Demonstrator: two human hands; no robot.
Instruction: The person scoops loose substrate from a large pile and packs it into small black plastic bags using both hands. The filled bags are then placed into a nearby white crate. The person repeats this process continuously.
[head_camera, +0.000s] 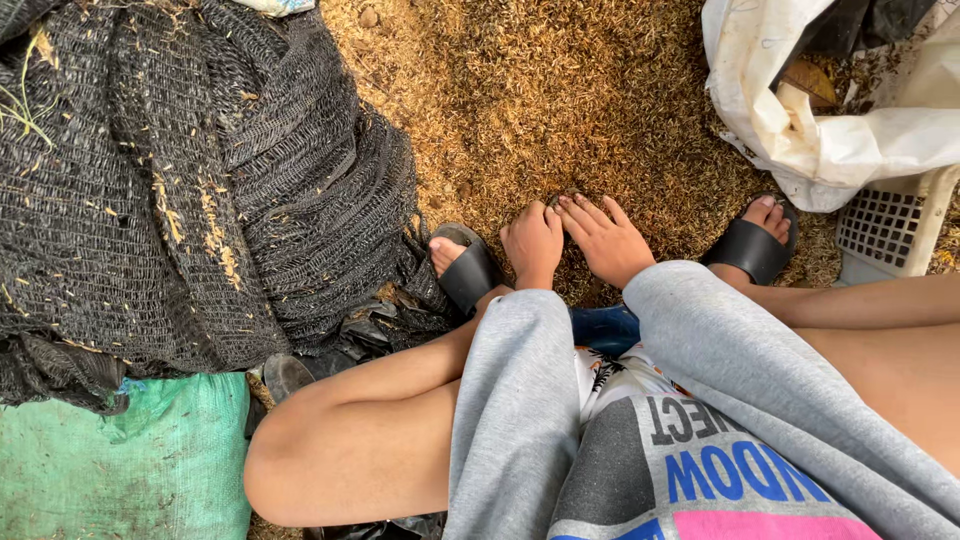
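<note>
Head view, looking straight down at a squatting person. Nearest, at the bottom of the frame, are grey sleeves (520, 400) and a printed shirt, with bare knees spread to the lower left and right edge.

Just above, at the middle of the frame, both hands reach down between the feet to the ground. The left hand (533, 243) sits left of centre, its fingers curled under into a loose fist, knuckles up, touching the husks (560, 90); whether it grasps any cannot be told. The right hand (606, 240) lies just beside it, touching or nearly so, flat and released, fingers spread and pointing to the upper left, fingertips resting on the husks. The two hands are equally near the loose material, which lies directly under and beyond them, spreading toward the top of the frame.

Either side of the hands is a foot in a black sandal: one (462, 265) left of the left hand, the other (755, 240) toward the right.

Farther out, a heap of black netting (180, 170) flecked with straw fills the upper left. Below it, at the lower left, is a green sack (120, 460). In the upper right is a crumpled white bag (830, 120), and under it a pale plastic basket (890, 230) with a gridded wall. The golden-brown husks cover the ground up to the top edge.
</note>
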